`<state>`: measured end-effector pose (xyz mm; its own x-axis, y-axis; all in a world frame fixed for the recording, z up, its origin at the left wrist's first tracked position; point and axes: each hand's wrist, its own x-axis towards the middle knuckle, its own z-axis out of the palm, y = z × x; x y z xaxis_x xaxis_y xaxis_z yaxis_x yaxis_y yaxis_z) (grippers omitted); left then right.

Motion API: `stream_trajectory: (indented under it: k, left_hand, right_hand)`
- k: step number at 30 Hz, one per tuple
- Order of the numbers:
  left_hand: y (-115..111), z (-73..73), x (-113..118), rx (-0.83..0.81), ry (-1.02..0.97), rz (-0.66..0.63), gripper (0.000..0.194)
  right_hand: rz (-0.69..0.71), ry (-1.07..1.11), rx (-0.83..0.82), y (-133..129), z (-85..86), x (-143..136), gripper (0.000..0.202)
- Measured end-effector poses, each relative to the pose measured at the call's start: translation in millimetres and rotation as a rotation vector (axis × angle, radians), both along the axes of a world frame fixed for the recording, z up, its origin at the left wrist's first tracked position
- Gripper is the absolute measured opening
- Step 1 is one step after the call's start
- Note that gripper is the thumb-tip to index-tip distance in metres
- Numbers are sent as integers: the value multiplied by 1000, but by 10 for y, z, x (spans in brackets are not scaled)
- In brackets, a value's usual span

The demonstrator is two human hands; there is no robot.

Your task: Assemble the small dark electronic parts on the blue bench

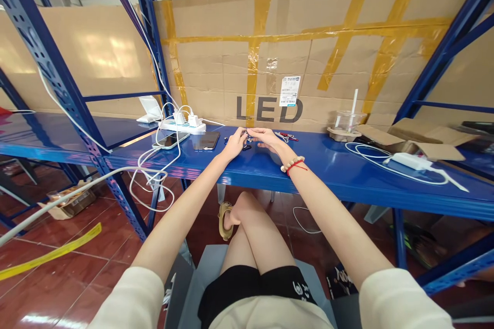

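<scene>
black small piece (pixel 247 147) lies between left hand (pixel 234 146) and right hand (pixel 266 138), fingertips nearly meeting, any pinched item unclear. probably light, stiff; best gripped by its ends.

Person in cream short-sleeved top (pixel 270 313) and black shorts (pixel 247 288) with white markings near hem; pale beaded bracelet (pixel 287 166) and thin red cord (pixel 295 166) on right wrist; yellowish open-backed shoe (pixel 223 222) on foot.
</scene>
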<state>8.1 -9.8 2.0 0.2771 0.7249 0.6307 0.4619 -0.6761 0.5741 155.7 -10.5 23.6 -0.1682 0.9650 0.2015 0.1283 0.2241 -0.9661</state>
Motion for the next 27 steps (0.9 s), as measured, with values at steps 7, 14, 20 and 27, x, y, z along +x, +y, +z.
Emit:
stream_trajectory:
  k: [7,14,20,27]
  left_hand:
    - [5,2,-25,-55,32,107,22]
    - [15,7,-29,-171,5,87,25]
    - [26,-21,-26,-135,33,49,24]
    - [37,-101,-13,-32,67,-69,24]
  right_hand:
    - [-28,-90,98,22,-47,-32,30]
    - [9,-129,316,124,-62,43,35]
    - [26,-197,310,165,-62,104,35]
    - [29,-209,104,141,-69,209,36]
